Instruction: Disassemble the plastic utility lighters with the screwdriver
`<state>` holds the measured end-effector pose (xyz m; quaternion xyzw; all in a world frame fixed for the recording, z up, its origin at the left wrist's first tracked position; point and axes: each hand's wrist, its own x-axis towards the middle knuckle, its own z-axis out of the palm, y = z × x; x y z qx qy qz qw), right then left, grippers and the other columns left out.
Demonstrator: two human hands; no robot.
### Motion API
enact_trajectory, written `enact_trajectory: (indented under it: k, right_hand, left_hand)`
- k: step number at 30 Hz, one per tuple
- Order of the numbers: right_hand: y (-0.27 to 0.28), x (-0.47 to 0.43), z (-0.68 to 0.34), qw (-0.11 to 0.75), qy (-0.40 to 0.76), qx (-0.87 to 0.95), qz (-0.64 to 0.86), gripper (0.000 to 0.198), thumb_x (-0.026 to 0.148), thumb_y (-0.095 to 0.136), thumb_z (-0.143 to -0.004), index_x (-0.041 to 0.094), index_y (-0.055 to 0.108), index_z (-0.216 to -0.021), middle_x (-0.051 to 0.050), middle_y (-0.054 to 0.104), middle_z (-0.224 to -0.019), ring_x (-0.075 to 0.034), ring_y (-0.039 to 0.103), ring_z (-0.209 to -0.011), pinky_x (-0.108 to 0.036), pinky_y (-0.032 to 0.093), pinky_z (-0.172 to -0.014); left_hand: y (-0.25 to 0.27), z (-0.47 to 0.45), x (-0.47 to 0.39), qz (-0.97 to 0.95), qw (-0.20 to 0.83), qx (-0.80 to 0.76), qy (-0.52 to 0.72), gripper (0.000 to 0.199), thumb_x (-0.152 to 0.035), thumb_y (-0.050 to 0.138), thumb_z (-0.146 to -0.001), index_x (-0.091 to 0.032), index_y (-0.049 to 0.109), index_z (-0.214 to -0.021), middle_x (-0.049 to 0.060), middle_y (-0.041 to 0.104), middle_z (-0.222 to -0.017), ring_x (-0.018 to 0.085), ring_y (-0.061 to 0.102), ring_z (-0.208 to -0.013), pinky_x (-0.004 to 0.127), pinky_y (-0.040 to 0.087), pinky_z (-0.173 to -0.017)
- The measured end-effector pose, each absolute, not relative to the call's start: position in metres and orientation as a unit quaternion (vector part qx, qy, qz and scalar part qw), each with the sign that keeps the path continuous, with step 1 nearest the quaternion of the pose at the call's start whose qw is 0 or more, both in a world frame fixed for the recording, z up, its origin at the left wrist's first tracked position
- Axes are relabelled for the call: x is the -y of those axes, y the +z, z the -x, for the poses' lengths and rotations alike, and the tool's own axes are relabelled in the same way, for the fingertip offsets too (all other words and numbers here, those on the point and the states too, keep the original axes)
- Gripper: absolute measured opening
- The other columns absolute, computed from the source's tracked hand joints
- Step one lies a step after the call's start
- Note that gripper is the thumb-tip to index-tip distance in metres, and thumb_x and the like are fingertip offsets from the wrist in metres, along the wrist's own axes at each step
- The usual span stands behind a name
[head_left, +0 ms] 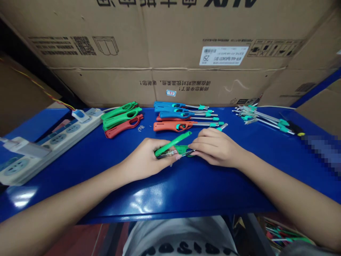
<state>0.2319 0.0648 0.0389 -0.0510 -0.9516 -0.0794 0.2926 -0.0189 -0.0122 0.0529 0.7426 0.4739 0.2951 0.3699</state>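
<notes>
My left hand [147, 156] is closed around a green lighter handle shell [176, 142], which tilts up to the right. Under the shell, in the same grip, a dark and clear inner part [169, 153] shows, with a thin wire or rod running right. My right hand [218, 147] pinches the far end of this thin piece, its fingers close together. Another green casing part [182, 149] lies between the hands, partly covered by fingers. A metal tube with a teal piece [222, 127] sticks out behind my right hand; whether it is held I cannot tell.
Blue and orange lighters [173, 126] lie in a row at the back of the blue table [149, 199]. Left are green and red handle shells [122, 117] and small screws [141, 128]. Metal tubes [262, 119] and a screwdriver [295, 128] lie right. A power strip [58, 142] stands left.
</notes>
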Motion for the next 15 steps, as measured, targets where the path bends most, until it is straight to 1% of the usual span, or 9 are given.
enact_trajectory:
  k: [3,5,8,12,15]
  right_hand:
    - [0.038,-0.065,-0.231,0.286,-0.085,0.953,0.047,0.018,0.022,0.059,-0.099,0.013,0.064,-0.114,-0.008,0.074,-0.088,-0.019,0.059,-0.081,-0.032,0.047,-0.069]
    - [0.037,-0.065,-0.230,0.275,-0.086,0.957,0.040,0.020,0.021,0.059,-0.099,0.013,0.063,-0.117,-0.007,0.074,-0.088,-0.019,0.059,-0.080,-0.031,0.047,-0.068]
    - [0.037,-0.062,-0.228,0.277,-0.067,0.958,0.039,0.019,0.020,0.057,-0.100,0.013,0.062,-0.117,-0.008,0.074,-0.089,-0.018,0.060,-0.077,-0.032,0.050,-0.068]
    - [0.037,-0.058,-0.225,0.289,0.001,0.956,0.049,0.016,0.021,0.054,-0.102,0.014,0.061,-0.114,-0.010,0.073,-0.092,-0.018,0.064,-0.083,-0.032,0.055,-0.075]
    - [0.036,-0.055,-0.225,0.284,0.068,0.954,0.068,0.015,0.020,0.054,-0.101,0.014,0.061,-0.113,-0.011,0.072,-0.095,-0.018,0.066,-0.089,-0.032,0.058,-0.080]
  left_hand:
    - [0.051,0.019,0.011,-0.748,0.385,-0.472,0.264,0.024,-0.037,0.066,-0.091,-0.016,0.071,-0.080,-0.002,0.070,-0.067,0.012,0.059,-0.062,0.021,0.045,-0.060]
    - [0.050,0.018,0.011,-0.744,0.386,-0.475,0.269,0.022,-0.035,0.065,-0.091,-0.016,0.072,-0.084,-0.002,0.070,-0.068,0.013,0.060,-0.063,0.021,0.046,-0.061]
    - [0.050,0.017,0.011,-0.732,0.395,-0.477,0.283,0.020,-0.035,0.066,-0.091,-0.016,0.072,-0.086,-0.002,0.070,-0.068,0.013,0.061,-0.063,0.021,0.047,-0.061]
    - [0.049,0.015,0.012,-0.730,0.392,-0.473,0.298,0.021,-0.035,0.066,-0.091,-0.016,0.072,-0.087,-0.002,0.069,-0.068,0.013,0.062,-0.064,0.022,0.048,-0.063]
    - [0.048,0.015,0.013,-0.745,0.351,-0.475,0.311,0.021,-0.037,0.067,-0.092,-0.016,0.073,-0.090,-0.002,0.069,-0.069,0.012,0.060,-0.063,0.022,0.048,-0.063]
